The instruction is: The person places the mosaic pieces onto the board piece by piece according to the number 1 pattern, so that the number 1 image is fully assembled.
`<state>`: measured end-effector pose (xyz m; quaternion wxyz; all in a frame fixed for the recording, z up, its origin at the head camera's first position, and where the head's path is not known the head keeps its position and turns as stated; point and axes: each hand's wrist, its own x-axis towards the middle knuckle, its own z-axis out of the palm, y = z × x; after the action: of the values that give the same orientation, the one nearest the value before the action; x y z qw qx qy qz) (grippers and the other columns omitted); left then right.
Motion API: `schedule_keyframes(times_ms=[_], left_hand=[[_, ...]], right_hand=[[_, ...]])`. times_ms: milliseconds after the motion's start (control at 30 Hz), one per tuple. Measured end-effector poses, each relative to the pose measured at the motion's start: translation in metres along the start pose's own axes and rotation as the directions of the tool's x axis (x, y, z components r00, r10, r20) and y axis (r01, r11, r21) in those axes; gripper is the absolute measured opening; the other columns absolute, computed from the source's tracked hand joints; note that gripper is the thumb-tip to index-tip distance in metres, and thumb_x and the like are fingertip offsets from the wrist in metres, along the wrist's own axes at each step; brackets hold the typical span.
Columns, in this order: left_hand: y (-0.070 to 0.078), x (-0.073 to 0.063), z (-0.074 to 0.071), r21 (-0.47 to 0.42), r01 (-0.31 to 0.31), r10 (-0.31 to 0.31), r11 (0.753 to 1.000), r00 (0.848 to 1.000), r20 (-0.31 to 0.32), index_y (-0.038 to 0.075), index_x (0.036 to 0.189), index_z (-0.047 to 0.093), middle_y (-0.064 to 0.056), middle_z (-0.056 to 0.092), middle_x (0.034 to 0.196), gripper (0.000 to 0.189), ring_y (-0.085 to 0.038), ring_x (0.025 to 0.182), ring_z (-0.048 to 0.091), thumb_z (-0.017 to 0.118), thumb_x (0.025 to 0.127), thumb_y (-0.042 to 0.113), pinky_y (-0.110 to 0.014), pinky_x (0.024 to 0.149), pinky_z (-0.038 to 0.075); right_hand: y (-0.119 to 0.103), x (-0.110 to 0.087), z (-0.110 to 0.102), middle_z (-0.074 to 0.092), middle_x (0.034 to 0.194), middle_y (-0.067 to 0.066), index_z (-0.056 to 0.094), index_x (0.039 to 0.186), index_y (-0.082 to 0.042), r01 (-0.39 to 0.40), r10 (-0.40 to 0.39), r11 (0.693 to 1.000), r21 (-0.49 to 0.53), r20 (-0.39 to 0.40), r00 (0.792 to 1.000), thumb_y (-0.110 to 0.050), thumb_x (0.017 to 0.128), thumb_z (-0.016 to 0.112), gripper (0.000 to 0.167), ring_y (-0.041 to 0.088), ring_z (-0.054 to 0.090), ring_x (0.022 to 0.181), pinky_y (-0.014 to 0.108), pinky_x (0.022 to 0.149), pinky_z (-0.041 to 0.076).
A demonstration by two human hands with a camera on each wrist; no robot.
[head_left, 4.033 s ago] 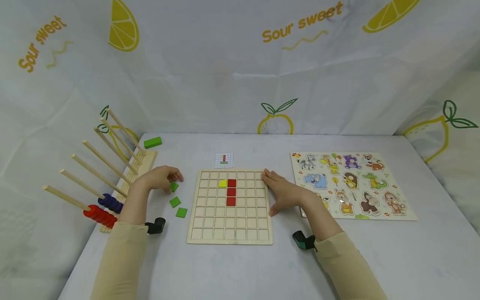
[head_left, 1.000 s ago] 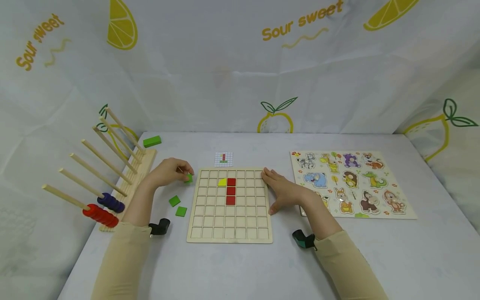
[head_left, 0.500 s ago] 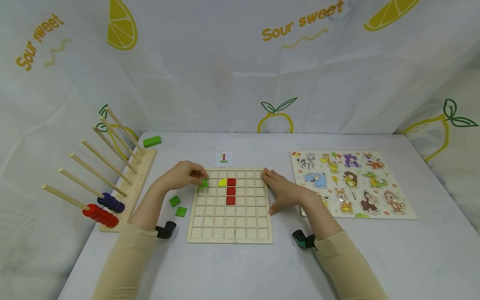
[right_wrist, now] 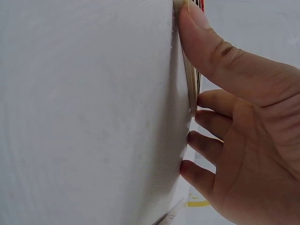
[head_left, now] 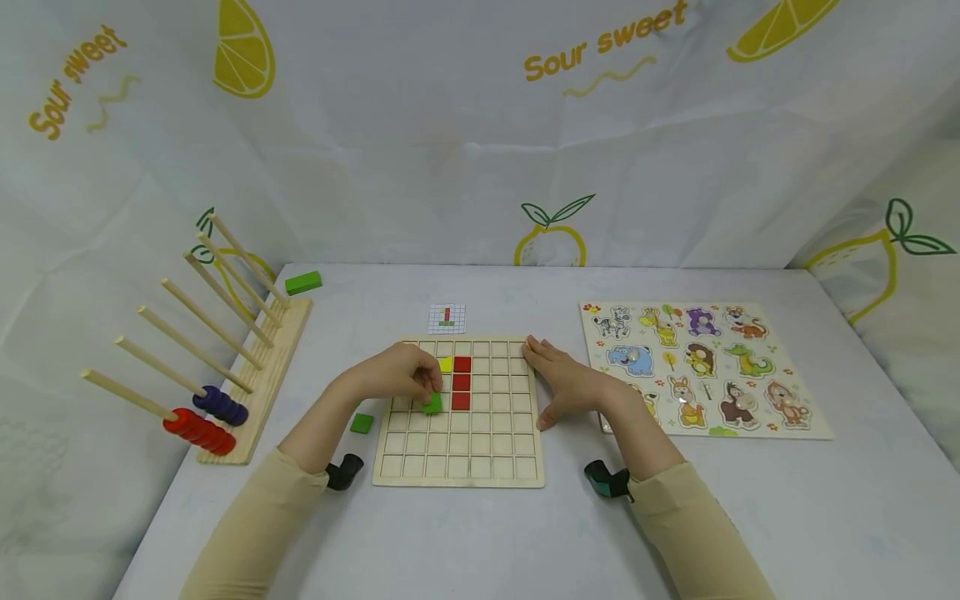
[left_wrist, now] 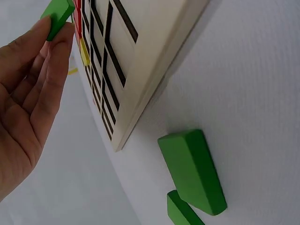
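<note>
My left hand point(head_left: 399, 372) pinches a green square tile point(head_left: 432, 405) between thumb and fingertips, close over the wooden grid board point(head_left: 459, 482). In the left wrist view the held tile point(left_wrist: 59, 15) is tilted, gripped near its lower edge. Three red tiles point(head_left: 462, 382) form a column on the board, and a yellow tile point(head_left: 446, 364) beside the top one is partly covered by my fingers. My right hand point(head_left: 568, 383) rests along the board's right edge, thumb and fingers spread; the right wrist view shows its fingertips at that edge.
One loose green tile point(head_left: 362, 423) lies left of the board; another green tile point(left_wrist: 180, 210) shows behind it in the left wrist view. A small pattern card point(head_left: 447, 319) lies behind the board. Around are a peg rack point(head_left: 273, 367), green block point(head_left: 303, 283) and animal puzzle point(head_left: 720, 379).
My left hand has picked up the farthest green tile from the table and carried it right and nearer over the board. My right hand has stayed at the board's edge.
</note>
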<state>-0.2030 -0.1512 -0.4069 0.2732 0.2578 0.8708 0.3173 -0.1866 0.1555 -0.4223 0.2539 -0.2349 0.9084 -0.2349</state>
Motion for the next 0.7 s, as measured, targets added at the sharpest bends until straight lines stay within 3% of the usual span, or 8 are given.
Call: schedule_keyframes(times_ms=[433, 700], left_hand=[[0.008, 0.004, 0.017, 0.085, 0.016, -0.018, 0.996, 0.999, 0.032, 0.013, 0.076, 0.066, 0.001, 0.066, 0.073, 0.016, -0.01, 0.066, 0.054, 0.074, 0.078, -0.001, -0.023, 0.064, 0.047], [0.009, 0.006, 0.02, 0.128, -0.013, 0.007, 0.992, 0.999, 0.043, 0.013, 0.075, 0.069, 0.002, 0.065, 0.071, 0.017, -0.01, 0.065, 0.053, 0.071, 0.076, -0.004, -0.022, 0.063, 0.046]], right_hand=[[0.0, 0.0, 0.0, 0.001, 0.168, 0.016, 0.012, 0.157, -0.001, 0.003, -0.003, 1.0, -0.004, 0.002, 1.0, -0.02, 0.071, 0.088, 0.116, 0.039, 0.0, 0.155, 0.056, 0.125, 0.012], [0.0, 0.0, 0.0, 0.001, 0.168, 0.016, 0.012, 0.157, -0.001, 0.009, -0.009, 1.0, -0.007, 0.001, 1.0, -0.021, 0.071, 0.088, 0.116, 0.04, 0.0, 0.155, 0.056, 0.124, 0.012]])
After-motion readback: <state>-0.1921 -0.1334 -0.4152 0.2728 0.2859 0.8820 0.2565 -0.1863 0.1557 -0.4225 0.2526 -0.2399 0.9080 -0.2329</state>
